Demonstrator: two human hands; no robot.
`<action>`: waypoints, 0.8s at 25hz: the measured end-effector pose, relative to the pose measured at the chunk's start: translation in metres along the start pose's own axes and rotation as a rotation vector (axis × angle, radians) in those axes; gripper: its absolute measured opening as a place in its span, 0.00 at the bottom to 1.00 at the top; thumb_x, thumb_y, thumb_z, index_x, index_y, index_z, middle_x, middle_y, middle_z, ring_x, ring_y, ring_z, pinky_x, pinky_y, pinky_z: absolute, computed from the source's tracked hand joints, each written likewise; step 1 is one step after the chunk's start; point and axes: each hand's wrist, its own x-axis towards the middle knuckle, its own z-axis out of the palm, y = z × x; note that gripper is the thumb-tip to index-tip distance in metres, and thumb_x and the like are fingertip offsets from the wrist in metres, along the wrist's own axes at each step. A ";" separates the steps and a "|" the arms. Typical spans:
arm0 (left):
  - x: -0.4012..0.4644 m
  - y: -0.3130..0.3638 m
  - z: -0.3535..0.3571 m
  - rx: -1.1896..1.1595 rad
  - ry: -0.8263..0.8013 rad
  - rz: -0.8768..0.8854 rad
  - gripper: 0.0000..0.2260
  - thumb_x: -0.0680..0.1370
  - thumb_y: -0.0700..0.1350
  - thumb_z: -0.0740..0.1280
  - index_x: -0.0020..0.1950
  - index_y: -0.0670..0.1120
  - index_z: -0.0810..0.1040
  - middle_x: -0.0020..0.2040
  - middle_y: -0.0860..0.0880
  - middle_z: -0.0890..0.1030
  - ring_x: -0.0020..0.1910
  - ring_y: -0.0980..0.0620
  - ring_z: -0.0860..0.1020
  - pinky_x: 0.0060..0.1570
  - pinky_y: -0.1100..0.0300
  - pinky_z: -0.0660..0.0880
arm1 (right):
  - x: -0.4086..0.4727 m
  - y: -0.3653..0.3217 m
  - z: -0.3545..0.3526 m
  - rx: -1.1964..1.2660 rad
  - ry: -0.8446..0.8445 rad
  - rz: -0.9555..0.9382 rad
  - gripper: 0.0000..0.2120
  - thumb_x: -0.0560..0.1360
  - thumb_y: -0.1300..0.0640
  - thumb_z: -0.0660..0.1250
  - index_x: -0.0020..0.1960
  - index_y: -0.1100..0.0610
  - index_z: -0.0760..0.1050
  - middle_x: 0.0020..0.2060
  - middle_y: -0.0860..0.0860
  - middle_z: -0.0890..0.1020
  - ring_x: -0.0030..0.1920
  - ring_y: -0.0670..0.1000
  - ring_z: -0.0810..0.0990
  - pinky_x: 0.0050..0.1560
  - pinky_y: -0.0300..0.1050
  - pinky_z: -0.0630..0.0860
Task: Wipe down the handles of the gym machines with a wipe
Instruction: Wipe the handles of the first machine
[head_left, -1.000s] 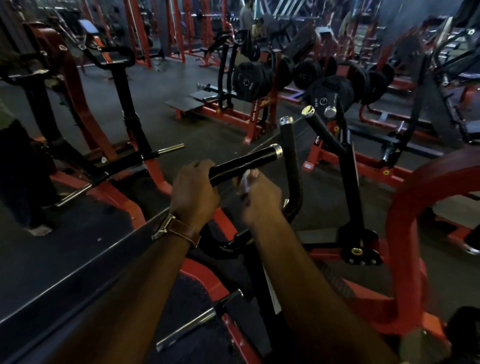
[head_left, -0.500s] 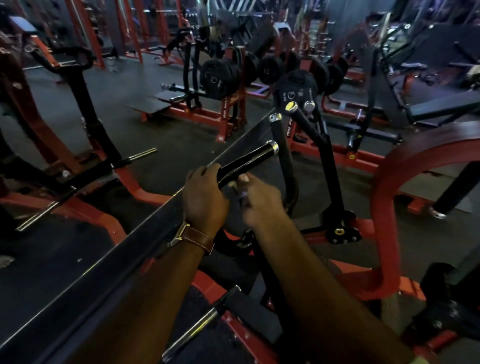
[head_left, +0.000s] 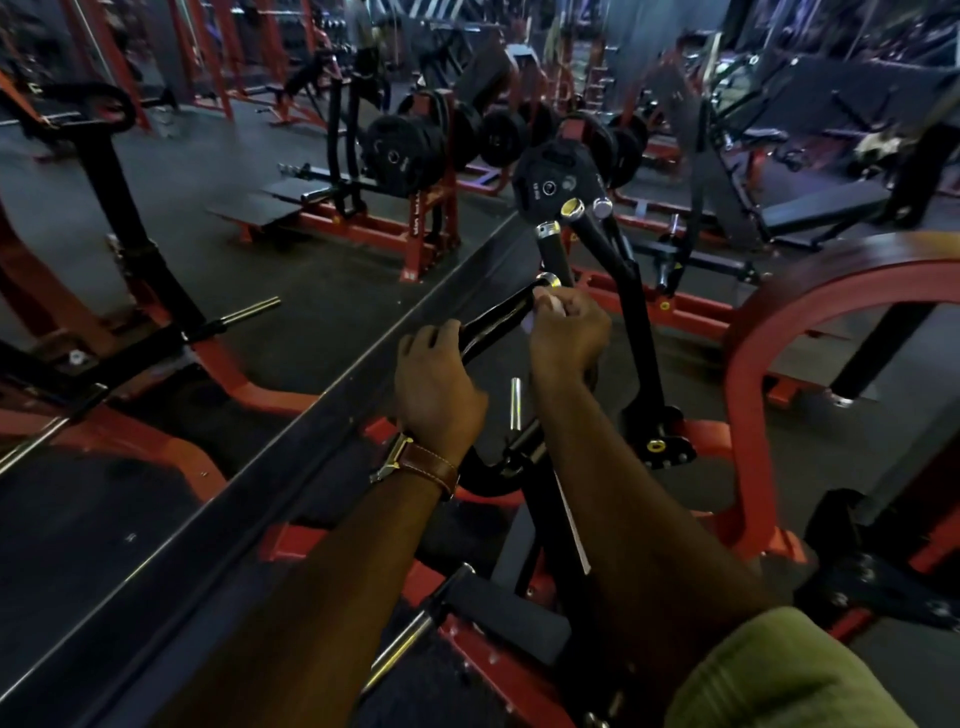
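A black machine handle (head_left: 498, 322) with a chrome end cap slants up to the right in the middle of the view. My left hand (head_left: 436, 389), with a brown watch strap on the wrist, grips its lower part. My right hand (head_left: 569, 338) holds a small white wipe (head_left: 548, 306) against the handle's upper end, just below the cap. Most of the wipe is hidden by my fingers. A second black handle (head_left: 553, 249) stands upright right behind it.
A curved red frame (head_left: 748, 332) rises at the right. Black weight plates (head_left: 400, 153) on a red rack stand ahead, with more plates on the machine's arm (head_left: 550, 182). A long dark rail (head_left: 291, 415) runs diagonally on the left. More red machines fill the background.
My right hand has slid the wipe up the handle from beside my left hand to near the chrome cap. My left hand keeps its grip. The view has shifted.
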 end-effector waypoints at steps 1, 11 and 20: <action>0.000 -0.002 0.002 -0.005 0.003 0.017 0.25 0.68 0.33 0.72 0.66 0.40 0.76 0.58 0.40 0.80 0.59 0.38 0.75 0.53 0.48 0.73 | -0.015 0.003 -0.003 -0.019 -0.057 -0.044 0.04 0.74 0.60 0.72 0.40 0.53 0.83 0.31 0.48 0.83 0.31 0.41 0.80 0.35 0.38 0.75; -0.002 -0.001 -0.006 -0.040 -0.010 0.044 0.28 0.69 0.33 0.71 0.69 0.37 0.73 0.64 0.39 0.78 0.64 0.38 0.73 0.59 0.51 0.70 | 0.015 0.018 0.006 -0.049 0.006 -0.081 0.08 0.72 0.58 0.72 0.37 0.46 0.82 0.34 0.50 0.84 0.35 0.49 0.83 0.40 0.51 0.82; -0.003 0.000 -0.001 -0.040 0.128 0.150 0.20 0.72 0.42 0.65 0.64 0.43 0.76 0.62 0.39 0.74 0.59 0.39 0.72 0.49 0.51 0.70 | -0.042 0.051 -0.038 0.448 -0.527 0.003 0.07 0.77 0.65 0.69 0.52 0.69 0.80 0.43 0.64 0.81 0.45 0.58 0.80 0.50 0.50 0.79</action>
